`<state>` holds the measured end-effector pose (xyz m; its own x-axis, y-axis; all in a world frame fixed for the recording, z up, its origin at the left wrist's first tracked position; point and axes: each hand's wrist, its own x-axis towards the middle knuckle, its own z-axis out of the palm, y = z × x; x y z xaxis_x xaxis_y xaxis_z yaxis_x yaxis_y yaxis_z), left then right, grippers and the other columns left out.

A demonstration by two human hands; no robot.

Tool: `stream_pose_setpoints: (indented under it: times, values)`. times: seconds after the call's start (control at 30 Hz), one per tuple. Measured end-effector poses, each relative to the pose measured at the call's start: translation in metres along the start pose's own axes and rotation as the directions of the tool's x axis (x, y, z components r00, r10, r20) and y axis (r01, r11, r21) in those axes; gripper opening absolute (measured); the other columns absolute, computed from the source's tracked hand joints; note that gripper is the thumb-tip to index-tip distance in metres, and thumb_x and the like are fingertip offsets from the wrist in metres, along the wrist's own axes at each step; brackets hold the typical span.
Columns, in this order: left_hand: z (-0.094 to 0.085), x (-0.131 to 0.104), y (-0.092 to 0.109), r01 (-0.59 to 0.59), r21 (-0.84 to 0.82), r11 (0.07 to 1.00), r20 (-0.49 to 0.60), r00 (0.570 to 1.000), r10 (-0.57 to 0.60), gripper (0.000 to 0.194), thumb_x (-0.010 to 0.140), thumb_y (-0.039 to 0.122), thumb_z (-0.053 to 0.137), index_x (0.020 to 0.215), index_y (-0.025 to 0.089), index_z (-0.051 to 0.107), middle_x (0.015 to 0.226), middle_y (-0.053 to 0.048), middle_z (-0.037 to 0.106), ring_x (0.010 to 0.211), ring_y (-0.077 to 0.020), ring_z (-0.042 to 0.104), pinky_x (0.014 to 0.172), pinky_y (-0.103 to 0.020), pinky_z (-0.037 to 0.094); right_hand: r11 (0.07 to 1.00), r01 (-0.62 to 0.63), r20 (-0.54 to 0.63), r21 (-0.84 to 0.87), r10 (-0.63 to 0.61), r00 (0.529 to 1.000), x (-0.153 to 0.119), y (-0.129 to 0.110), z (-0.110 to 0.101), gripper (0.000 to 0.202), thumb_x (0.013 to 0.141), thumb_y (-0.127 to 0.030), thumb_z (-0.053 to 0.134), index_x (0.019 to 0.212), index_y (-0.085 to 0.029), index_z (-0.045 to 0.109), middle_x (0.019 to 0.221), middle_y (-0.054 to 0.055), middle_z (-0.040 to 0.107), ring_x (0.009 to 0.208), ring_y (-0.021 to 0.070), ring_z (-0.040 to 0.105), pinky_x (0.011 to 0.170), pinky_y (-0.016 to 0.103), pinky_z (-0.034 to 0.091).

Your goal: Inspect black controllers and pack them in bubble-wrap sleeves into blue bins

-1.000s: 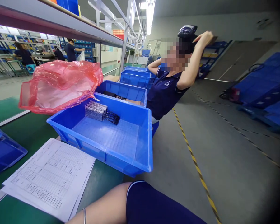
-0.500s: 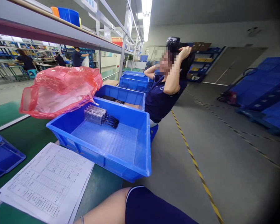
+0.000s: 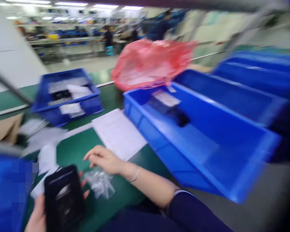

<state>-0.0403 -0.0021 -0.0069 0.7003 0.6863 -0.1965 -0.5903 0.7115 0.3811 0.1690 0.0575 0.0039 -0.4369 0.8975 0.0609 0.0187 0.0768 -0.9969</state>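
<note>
My left hand holds a black, flat, rectangular device with rounded corners. The thumb lies along its left edge and fingertips show past its right edge. My right hand, with a band at the wrist, hovers over the green table, fingers loosely bent and apart, with nothing seen in them. Just below it lies a small heap of clear plastic bags or pieces, too blurred to name surely. Printed sheets lie beyond the right hand. The large blue bin to the right contains a bubble-wrapped item with a black part.
A smaller blue bin with white and black items stands at the back left. Red plastic bag lies behind the large bin. More blue bins line the right. Cardboard and clear wrapping lie on the left.
The view has swung left and down to the table. Both hands and the black device have come into sight; the co-worker at the right has left it.
</note>
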Motion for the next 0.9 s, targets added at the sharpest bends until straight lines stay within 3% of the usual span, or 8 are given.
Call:
stream_pose_setpoints:
  times: [0.03, 0.07, 0.17, 0.4, 0.7, 0.8, 0.9]
  values:
    - [-0.001, -0.014, -0.005, -0.159, -0.010, 0.987, -0.030, 0.987, 0.159, 0.060, 0.089, 0.066, 0.026, 0.135, 0.036, 0.047, 0.141, -0.003, 0.049, 0.130, -0.0321, 0.044, 0.103, -0.052, 0.041, 0.986, 0.108, -0.028, -0.130, -0.113, 0.993, 0.001, -0.003, -0.002, 0.018, 0.092, -0.020, 0.049, 0.095, -0.017, 0.067, 0.076, 0.001, 0.059, 0.081, 0.0117, 0.057, 0.077, 0.025, 0.047]
    - [-0.002, -0.023, -0.009, -0.241, -0.007, 0.970, -0.052, 0.969, 0.240, 0.065, 0.089, 0.066, 0.020, 0.139, 0.031, 0.044, 0.142, -0.006, 0.047, 0.130, -0.0352, 0.043, 0.103, -0.056, 0.038, 0.954, 0.193, -0.031, -0.229, -0.205, 0.978, 0.003, -0.003, -0.003, 0.018, 0.091, -0.021, 0.051, 0.093, -0.018, 0.068, 0.083, 0.003, 0.060, 0.088, 0.0137, 0.056, 0.084, 0.029, 0.045]
    - [-0.008, -0.031, -0.015, -0.328, 0.027, 0.944, -0.134, 0.935, 0.329, 0.072, 0.090, 0.064, 0.020, 0.141, 0.019, 0.041, 0.144, -0.014, 0.044, 0.129, -0.0404, 0.041, 0.104, -0.061, 0.033, 0.883, 0.272, -0.004, -0.382, -0.296, 0.955, 0.011, 0.005, 0.004, 0.021, 0.093, -0.023, 0.048, 0.103, -0.020, 0.066, 0.091, 0.005, 0.059, 0.085, 0.0145, 0.057, 0.081, 0.031, 0.047]
    - [-0.012, -0.039, -0.027, -0.368, 0.068, 0.927, -0.207, 0.904, 0.374, 0.072, 0.091, 0.064, 0.024, 0.142, 0.015, 0.039, 0.145, -0.017, 0.041, 0.129, -0.0406, 0.041, 0.103, -0.061, 0.033, 0.848, 0.267, 0.055, -0.458, -0.273, 0.961, 0.008, 0.010, 0.031, 0.017, 0.093, -0.021, 0.048, 0.098, -0.020, 0.065, 0.094, 0.005, 0.061, 0.084, 0.0143, 0.060, 0.074, 0.029, 0.048]
    - [-0.014, -0.037, -0.026, -0.356, 0.063, 0.932, -0.235, 0.902, 0.361, 0.071, 0.090, 0.064, 0.027, 0.142, 0.016, 0.037, 0.145, -0.017, 0.041, 0.128, -0.0413, 0.042, 0.102, -0.062, 0.034, 0.846, 0.233, 0.098, -0.480, -0.213, 0.972, 0.013, 0.005, 0.038, 0.018, 0.093, -0.020, 0.046, 0.098, -0.019, 0.063, 0.094, 0.005, 0.061, 0.085, 0.0145, 0.060, 0.077, 0.030, 0.048]
    - [-0.014, -0.037, -0.026, -0.354, 0.041, 0.934, -0.205, 0.912, 0.355, 0.069, 0.091, 0.063, 0.027, 0.139, 0.015, 0.042, 0.141, -0.016, 0.046, 0.125, -0.0401, 0.046, 0.100, -0.060, 0.036, 0.830, 0.281, 0.091, -0.482, -0.272, 0.958, 0.013, 0.005, 0.040, 0.022, 0.093, -0.025, 0.048, 0.109, -0.018, 0.062, 0.096, 0.006, 0.059, 0.083, 0.0138, 0.059, 0.074, 0.028, 0.048]
    - [-0.013, -0.037, -0.024, -0.366, 0.034, 0.930, -0.198, 0.910, 0.365, 0.066, 0.092, 0.061, 0.028, 0.136, 0.014, 0.046, 0.135, -0.016, 0.052, 0.121, -0.0385, 0.050, 0.099, -0.059, 0.038, 0.773, 0.348, 0.181, -0.530, -0.298, 0.937, 0.015, 0.003, 0.036, 0.027, 0.093, -0.030, 0.050, 0.116, -0.021, 0.060, 0.094, 0.005, 0.059, 0.076, 0.0133, 0.057, 0.067, 0.028, 0.046]
